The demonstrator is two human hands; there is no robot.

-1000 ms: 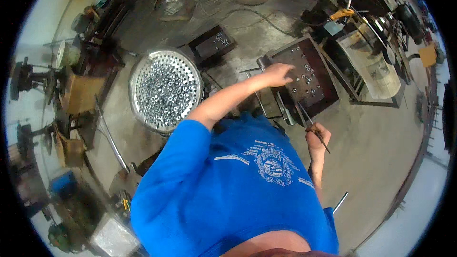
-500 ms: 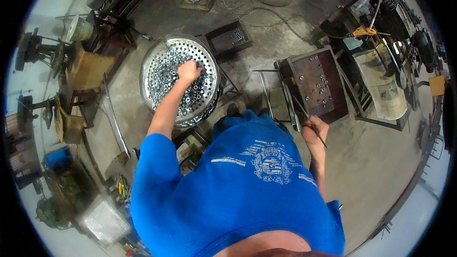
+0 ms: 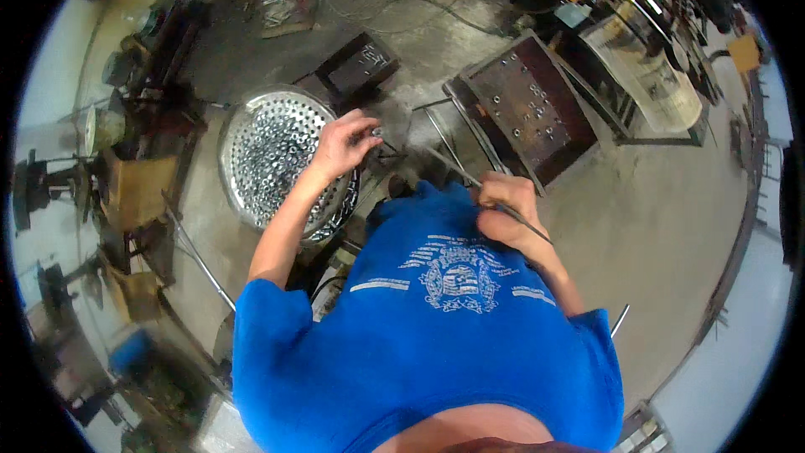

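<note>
My left hand (image 3: 346,144) is raised at the right rim of a round perforated metal pan (image 3: 242,143), its fingertips pinching a small metal nut (image 3: 376,132). Loose shiny nuts (image 3: 272,151) heap inside the pan. In front of my shirt, my right hand (image 3: 509,208) is wrapped around a thin dark metal rod (image 3: 453,166). The rod slants, with its far end pointing toward the left hand and its other end sticking out past the fist. I cannot make out the shape of its tip.
Right of me stands a rusty brown metal tray (image 3: 563,155) with several scattered nuts. Behind the pan sits a dark box (image 3: 340,75) holding small metal pieces. A workbench (image 3: 620,50) with tools is at the far right. A long metal bar (image 3: 197,256) leans on the left.
My left hand has lifted out of the pan and moved right, now with a nut in its fingers. My right hand has brought the rod leftward from beside the tray. The view has turned.
</note>
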